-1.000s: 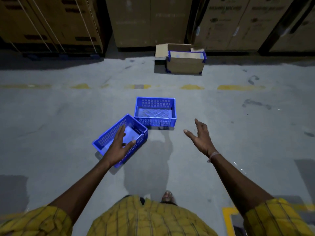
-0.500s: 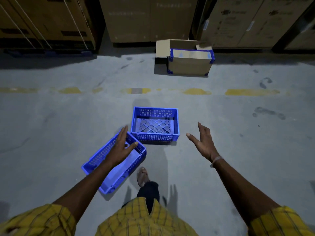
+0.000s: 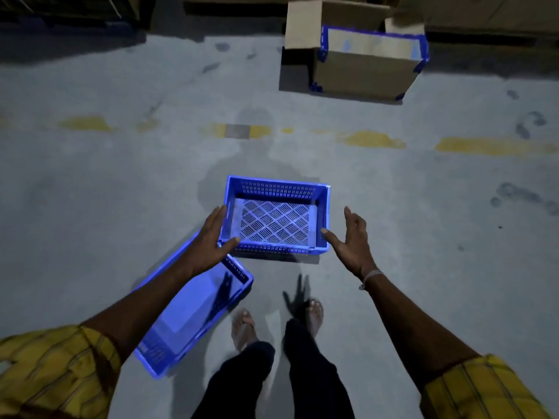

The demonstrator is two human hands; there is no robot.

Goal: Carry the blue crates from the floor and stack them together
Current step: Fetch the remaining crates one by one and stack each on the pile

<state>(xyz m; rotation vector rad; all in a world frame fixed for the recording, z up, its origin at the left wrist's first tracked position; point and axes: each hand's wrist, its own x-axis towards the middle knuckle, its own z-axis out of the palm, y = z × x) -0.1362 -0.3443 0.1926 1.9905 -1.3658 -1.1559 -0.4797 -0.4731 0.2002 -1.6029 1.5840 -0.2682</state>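
Two blue perforated crates sit on the grey floor. The far crate (image 3: 276,193) stands square in front of me, its lattice bottom showing. The near crate (image 3: 193,309) lies angled at my lower left, partly under my left forearm. My left hand (image 3: 208,243) reaches to the far crate's left front corner, fingers straight, thumb at the rim. On the opposite side my right hand (image 3: 352,237) hovers by that crate's right wall, fingers spread, thumb near the rim. Neither hand grips anything.
A cardboard box with blue-taped corners (image 3: 366,66) stands further ahead to the right, in front of stacked cartons. A worn yellow line (image 3: 375,140) crosses the floor. My feet (image 3: 245,325) stand just behind the crates.
I have stepped closer and leaned down. Both hands moved forward from above the near crate and open floor to either side of the far crate.
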